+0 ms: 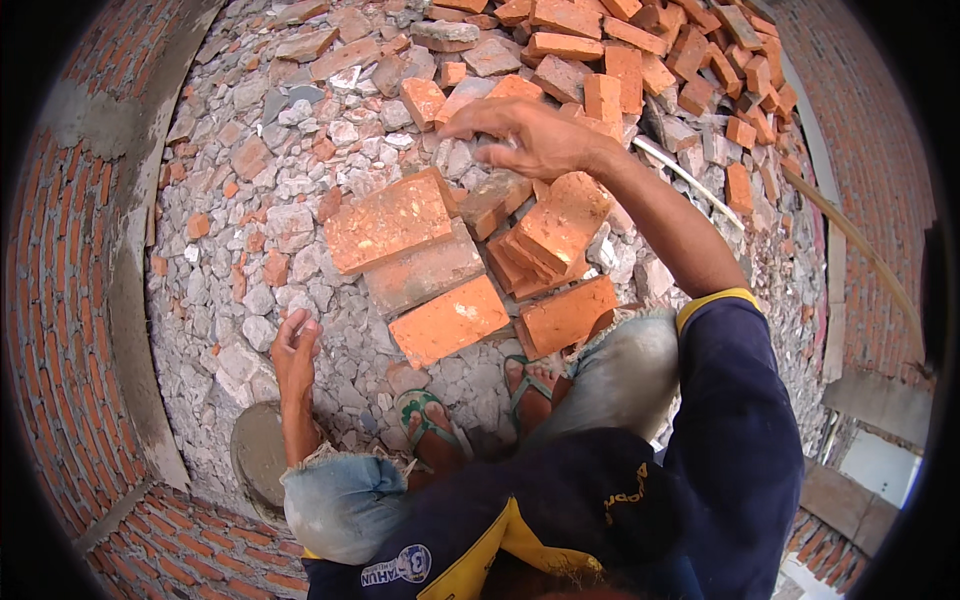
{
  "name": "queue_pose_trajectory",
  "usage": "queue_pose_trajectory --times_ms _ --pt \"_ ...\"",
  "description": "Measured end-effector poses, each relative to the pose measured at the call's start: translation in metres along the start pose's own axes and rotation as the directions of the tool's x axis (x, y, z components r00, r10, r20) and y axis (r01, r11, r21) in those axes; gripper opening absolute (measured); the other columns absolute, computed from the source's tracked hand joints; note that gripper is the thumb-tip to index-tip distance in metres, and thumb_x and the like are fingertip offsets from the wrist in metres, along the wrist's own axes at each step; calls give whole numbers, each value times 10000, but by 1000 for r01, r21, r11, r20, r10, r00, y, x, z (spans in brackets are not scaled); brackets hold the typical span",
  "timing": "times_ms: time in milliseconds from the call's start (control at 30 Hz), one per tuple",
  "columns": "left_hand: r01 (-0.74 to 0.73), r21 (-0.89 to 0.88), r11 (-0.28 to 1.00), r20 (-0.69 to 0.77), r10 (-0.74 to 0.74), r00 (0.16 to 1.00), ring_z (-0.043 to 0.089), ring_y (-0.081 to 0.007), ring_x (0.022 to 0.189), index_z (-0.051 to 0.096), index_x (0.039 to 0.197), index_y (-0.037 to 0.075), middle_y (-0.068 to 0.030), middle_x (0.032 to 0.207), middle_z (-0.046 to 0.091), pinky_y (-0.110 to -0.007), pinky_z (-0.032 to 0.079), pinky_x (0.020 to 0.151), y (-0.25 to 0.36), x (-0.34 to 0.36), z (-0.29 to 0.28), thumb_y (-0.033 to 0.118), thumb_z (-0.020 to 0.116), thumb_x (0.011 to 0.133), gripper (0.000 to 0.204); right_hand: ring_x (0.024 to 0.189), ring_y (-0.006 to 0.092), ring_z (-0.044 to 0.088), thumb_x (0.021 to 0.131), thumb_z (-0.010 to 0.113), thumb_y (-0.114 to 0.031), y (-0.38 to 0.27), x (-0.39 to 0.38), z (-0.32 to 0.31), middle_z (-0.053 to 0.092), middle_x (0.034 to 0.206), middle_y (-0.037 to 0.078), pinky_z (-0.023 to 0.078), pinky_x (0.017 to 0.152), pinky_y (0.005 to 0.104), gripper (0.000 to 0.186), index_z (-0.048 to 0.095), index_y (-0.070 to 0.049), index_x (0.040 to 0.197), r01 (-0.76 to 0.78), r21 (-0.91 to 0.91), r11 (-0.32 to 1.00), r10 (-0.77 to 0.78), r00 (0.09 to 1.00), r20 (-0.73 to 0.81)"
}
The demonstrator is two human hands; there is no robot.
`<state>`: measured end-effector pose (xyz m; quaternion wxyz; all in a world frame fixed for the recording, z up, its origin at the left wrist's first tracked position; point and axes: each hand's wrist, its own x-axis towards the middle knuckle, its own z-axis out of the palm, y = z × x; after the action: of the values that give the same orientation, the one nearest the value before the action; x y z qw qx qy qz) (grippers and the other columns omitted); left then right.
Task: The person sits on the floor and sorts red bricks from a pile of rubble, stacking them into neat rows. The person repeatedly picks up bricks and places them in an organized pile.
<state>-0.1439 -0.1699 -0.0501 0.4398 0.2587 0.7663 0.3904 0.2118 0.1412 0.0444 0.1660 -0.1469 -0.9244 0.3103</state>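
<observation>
My right hand (530,137) reaches out over the rubble, its fingers apart with nothing seen in them. Just beyond its fingertips lies an orange brick (422,102) at the edge of the pile. Below that hand, a greyish brick (492,204) leans by several stacked bricks (563,222). In front of my feet, an orange brick (392,222), a dusty brick (425,268) and another orange brick (448,322) sit side by side. One more brick (568,316) rests near my right knee. My left hand (294,350) hangs by my left knee, fingers loosely bent and empty.
A large heap of loose bricks (625,65) fills the far right. Broken grey rubble (290,225) covers the ground. A round tub of grey mortar (262,455) stands left of my knee. Brick walls rise on the left (65,330) and right (875,220); a wooden pole (855,235) leans at right.
</observation>
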Motion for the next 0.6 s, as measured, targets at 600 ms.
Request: queue_pose_trajectory --times_ms 600 --pt "170 77 982 -69 -165 984 640 -192 1014 513 1337 -6 -97 1213 625 -313 483 748 -22 -3 -10 326 665 918 556 1137 408 594 616 796 -591 261 -145 -30 604 1204 298 462 993 428 1016 487 119 1274 -968 100 231 861 155 -484"
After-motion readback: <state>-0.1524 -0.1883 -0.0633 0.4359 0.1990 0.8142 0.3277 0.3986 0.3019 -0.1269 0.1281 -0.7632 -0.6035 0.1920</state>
